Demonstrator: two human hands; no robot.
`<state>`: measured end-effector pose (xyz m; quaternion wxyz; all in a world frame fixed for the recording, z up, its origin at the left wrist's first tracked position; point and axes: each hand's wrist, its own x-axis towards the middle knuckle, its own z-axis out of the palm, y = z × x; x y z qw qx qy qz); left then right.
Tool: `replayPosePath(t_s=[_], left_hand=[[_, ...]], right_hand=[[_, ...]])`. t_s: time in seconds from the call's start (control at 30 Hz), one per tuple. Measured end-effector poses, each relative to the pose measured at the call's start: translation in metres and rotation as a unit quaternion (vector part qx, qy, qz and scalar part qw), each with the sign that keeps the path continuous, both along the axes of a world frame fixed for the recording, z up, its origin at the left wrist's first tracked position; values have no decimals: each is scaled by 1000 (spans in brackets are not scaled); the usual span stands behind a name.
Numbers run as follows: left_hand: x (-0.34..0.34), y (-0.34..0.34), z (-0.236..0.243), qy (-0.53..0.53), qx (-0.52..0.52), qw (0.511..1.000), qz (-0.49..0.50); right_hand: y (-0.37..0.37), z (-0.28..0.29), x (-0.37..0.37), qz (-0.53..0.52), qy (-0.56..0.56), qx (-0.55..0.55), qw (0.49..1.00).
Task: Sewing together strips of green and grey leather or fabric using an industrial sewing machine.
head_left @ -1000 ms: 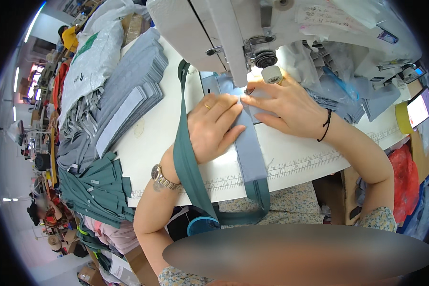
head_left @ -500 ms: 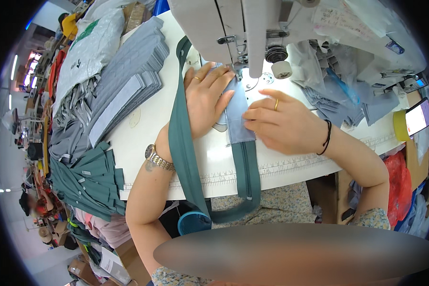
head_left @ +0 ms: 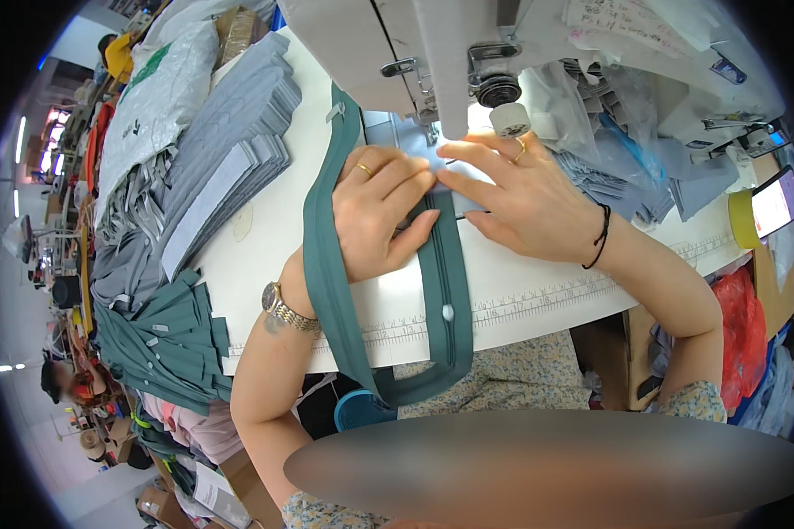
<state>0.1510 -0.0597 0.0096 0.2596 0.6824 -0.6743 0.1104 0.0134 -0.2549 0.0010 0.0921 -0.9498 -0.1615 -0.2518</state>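
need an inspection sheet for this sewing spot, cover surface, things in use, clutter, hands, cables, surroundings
surface: white table, ruler marks along its front edge
things in use: green strip with a zip, draped over the left wrist and looping below the front edge; pale blue cloth at the machine
clutter: grey stacks, green pile and white bag on the left; tape roll beside phone on the right
hands: left hand over the strip, right hand beside it, fingertips close together
cables: nothing seen clearly
surroundings: person in the left background; red plastic at right
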Motion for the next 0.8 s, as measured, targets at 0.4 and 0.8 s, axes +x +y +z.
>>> replayPosePath(t_s=[0.4, 0.8], left_hand=[[17, -11, -8, -28, 24, 997, 61], [17, 11, 0, 5, 137, 960, 246]], right_hand=[[-10, -8, 2, 35, 28, 12, 999], [-10, -10, 5, 23, 78, 18, 997]])
